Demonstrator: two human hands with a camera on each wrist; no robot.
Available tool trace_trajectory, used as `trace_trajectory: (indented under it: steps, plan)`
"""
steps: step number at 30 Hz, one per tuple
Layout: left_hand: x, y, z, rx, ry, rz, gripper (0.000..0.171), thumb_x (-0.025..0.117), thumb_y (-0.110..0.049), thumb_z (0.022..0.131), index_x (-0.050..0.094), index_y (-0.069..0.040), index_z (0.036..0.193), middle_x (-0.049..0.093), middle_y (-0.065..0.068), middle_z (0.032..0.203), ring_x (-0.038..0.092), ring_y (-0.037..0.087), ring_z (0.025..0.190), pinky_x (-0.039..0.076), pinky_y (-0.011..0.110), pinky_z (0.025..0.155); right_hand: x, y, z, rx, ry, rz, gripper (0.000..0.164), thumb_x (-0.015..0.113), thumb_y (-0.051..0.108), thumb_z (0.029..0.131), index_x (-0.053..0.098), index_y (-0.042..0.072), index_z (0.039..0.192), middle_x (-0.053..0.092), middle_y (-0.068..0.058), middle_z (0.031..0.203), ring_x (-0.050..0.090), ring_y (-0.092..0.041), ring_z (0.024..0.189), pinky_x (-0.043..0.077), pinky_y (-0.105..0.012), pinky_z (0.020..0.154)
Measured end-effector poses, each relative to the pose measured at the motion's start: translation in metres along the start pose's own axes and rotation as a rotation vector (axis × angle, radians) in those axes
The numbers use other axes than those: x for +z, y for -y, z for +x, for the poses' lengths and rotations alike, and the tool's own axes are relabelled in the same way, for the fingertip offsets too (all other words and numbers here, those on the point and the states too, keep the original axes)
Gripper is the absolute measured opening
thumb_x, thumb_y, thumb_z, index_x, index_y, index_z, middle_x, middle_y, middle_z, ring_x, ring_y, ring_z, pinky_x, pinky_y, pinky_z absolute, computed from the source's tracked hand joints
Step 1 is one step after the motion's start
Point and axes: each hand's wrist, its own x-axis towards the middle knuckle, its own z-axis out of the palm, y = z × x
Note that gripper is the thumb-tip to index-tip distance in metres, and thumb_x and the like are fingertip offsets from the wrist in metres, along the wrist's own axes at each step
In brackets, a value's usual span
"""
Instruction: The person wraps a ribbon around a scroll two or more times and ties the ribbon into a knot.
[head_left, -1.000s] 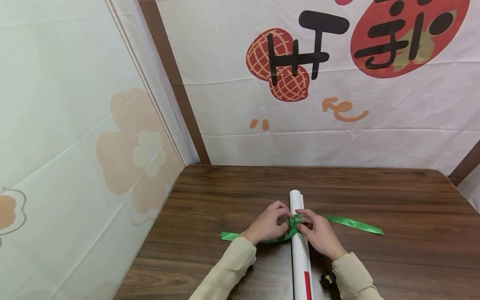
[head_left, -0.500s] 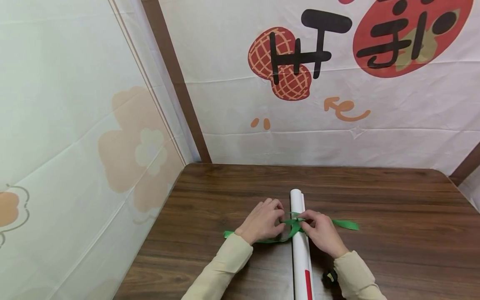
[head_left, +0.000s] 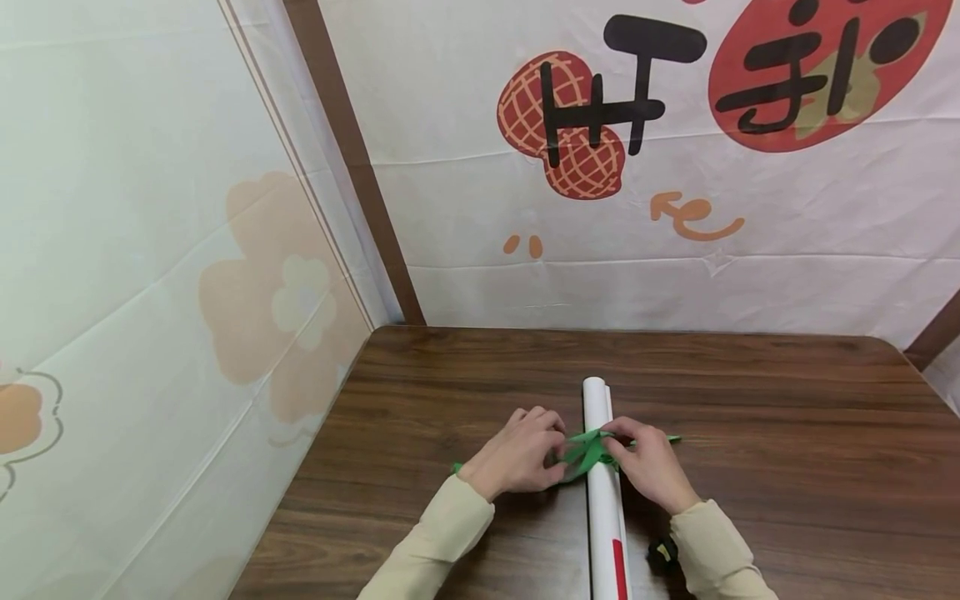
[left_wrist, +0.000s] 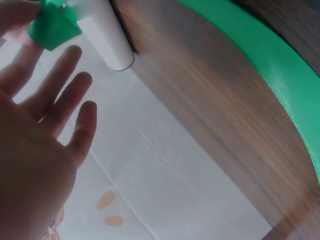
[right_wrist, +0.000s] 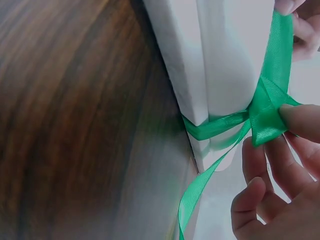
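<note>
A white paper roll [head_left: 606,508] with a red patch lies lengthwise on the table. Green ribbon [right_wrist: 220,126] wraps around it near its far end, crossing in a loose knot on top. From the left, my left hand [head_left: 517,454] pinches one stretch of the ribbon between thumb and index finger, its other fingers spread in the left wrist view. My right hand [head_left: 651,467] pinches a folded part of the ribbon [right_wrist: 267,117] right at the knot. One ribbon tail hangs off the roll's side in the right wrist view.
The brown wooden table [head_left: 787,433] reaches back to a printed white cloth [head_left: 675,292]. Another cloth wall [head_left: 150,250] stands at the left. Beside my right sleeve lies a small black object [head_left: 662,552] with a yellow mark.
The right-hand ribbon tail has drawn in toward the roll and shows much shorter. My left hand has moved slightly left, away from the roll, while my right stays at the knot.
</note>
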Motion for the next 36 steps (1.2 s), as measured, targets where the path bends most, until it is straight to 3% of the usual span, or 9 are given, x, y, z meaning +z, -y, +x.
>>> trace_trajectory:
  steps: [12,20,26,31,33,36]
  plan:
    - [-0.008,-0.008,-0.016,0.085,0.023,-0.063,0.016,0.065,-0.03,0.085,0.061,-0.024,0.071,0.062,-0.008,0.115,0.05,0.01,0.114,0.038,0.033,0.094,-0.001,0.0,0.001,0.032,-0.022,-0.008,0.01,0.065,0.011,0.091,0.072,0.011,0.098,0.069,-0.002,0.085,0.054,-0.009,0.065,0.044,-0.023,0.061]
    - [-0.014,-0.016,-0.025,0.13,0.007,-0.031,0.025,0.066,-0.031,0.086,0.059,-0.027,0.062,0.062,-0.005,0.117,0.047,0.012,0.119,0.038,0.038,0.097,-0.001,-0.002,0.002,0.013,-0.043,-0.019,0.01,0.066,0.011,0.091,0.072,0.01,0.1,0.07,-0.002,0.087,0.057,-0.007,0.067,0.046,-0.023,0.061]
    - [-0.02,-0.027,-0.03,0.14,0.055,0.009,0.026,0.063,-0.033,0.087,0.057,-0.03,0.062,0.059,-0.005,0.12,0.043,0.013,0.122,0.036,0.04,0.097,-0.003,-0.003,0.003,0.014,-0.041,-0.018,0.009,0.066,0.011,0.091,0.071,0.01,0.098,0.071,-0.002,0.088,0.056,-0.008,0.066,0.045,-0.023,0.06]
    - [-0.026,-0.037,-0.033,0.155,0.124,0.012,0.023,0.062,-0.031,0.086,0.055,-0.028,0.064,0.056,-0.016,0.082,0.049,0.003,0.085,0.036,0.039,0.094,-0.005,-0.003,0.003,0.026,-0.031,-0.013,0.008,0.066,0.012,0.09,0.071,0.01,0.097,0.071,-0.002,0.087,0.054,-0.007,0.063,0.043,-0.022,0.059]
    - [-0.028,-0.042,-0.034,0.164,0.148,-0.013,0.023,0.063,-0.028,0.084,0.054,-0.027,0.064,0.047,-0.018,0.066,0.044,-0.001,0.068,0.036,0.038,0.092,-0.005,-0.004,0.004,0.028,-0.029,-0.016,0.008,0.066,0.011,0.09,0.071,0.01,0.096,0.071,-0.003,0.087,0.053,-0.008,0.063,0.043,-0.022,0.059]
    - [-0.03,-0.048,-0.037,0.176,0.18,-0.023,0.022,0.064,-0.026,0.084,0.053,-0.027,0.065,0.04,-0.019,0.056,0.038,-0.005,0.056,0.037,0.031,0.086,-0.006,-0.003,0.004,0.028,-0.026,-0.016,0.008,0.066,0.011,0.09,0.071,0.01,0.096,0.071,-0.003,0.087,0.054,-0.009,0.064,0.043,-0.022,0.06]
